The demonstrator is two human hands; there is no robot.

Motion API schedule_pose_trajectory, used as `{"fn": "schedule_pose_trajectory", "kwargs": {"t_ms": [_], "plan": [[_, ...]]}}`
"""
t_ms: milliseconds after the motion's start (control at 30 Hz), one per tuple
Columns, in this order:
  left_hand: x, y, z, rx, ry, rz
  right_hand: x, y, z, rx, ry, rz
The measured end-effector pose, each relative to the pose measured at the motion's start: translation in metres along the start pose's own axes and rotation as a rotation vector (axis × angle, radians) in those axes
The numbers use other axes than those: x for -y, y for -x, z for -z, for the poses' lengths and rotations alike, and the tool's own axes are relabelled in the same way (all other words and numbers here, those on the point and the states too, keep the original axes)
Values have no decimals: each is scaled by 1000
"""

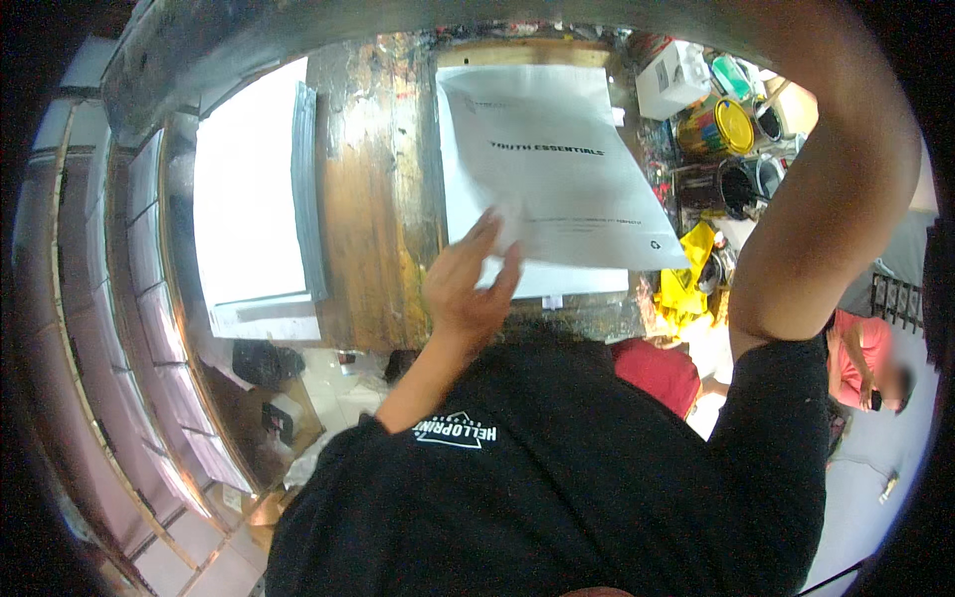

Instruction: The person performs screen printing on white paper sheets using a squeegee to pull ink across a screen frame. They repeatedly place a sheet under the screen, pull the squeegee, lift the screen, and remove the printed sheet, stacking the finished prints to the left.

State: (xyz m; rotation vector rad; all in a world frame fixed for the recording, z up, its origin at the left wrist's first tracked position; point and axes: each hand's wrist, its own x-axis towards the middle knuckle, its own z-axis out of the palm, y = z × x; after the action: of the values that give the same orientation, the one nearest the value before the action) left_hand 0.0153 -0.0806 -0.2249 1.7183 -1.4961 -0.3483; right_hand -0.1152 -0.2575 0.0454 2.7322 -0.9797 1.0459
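Note:
My left hand (470, 287) reaches up from below and pinches the near left edge of a thin white sheet (567, 184), blurred by motion. The sheet carries dark print and a small dark mark at its near right corner. Its near left side is lifted and curled, while its far end lies flat. Beneath it shows a paler white surface (567, 281) on the worktable (383, 199). My right arm (831, 189) is raised along the right side toward a dark bar (448, 18) across the top; the right hand itself is out of sight.
A thick stack of white sheets (254, 189) lies on the table's left. Paint tins (731, 126), a white box (673, 78) and yellow plastic (686, 284) crowd the right. Racks (149, 298) stand far left. Another person in a pink top (858, 348) is at the right.

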Motion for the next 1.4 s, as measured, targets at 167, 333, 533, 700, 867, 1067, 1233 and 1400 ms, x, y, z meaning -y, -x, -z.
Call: {"fn": "schedule_pose_trajectory", "kwargs": {"t_ms": [167,333,533,700,867,1067,1233,1400], "plan": [[124,30,103,-181,204,342,10,8,-1,11,70,-60],[270,9,278,1,61,415,30,21,-6,-36,117,-94],[391,-32,376,-243,-804,605,34,40,-14,-79,132,-31],[110,-22,186,320,364,166,31,95,-29,39,346,-116],[2,108,116,40,1749,775,67,217,-65,728,160,-24],[108,168,11,117,1404,1297,60,387,-174,621,-157,-194],[112,168,-1,168,1295,1339,28,388,-237,493,19,6],[114,172,-4,26,1266,1499,-90,243,-331,403,69,-69]]}}
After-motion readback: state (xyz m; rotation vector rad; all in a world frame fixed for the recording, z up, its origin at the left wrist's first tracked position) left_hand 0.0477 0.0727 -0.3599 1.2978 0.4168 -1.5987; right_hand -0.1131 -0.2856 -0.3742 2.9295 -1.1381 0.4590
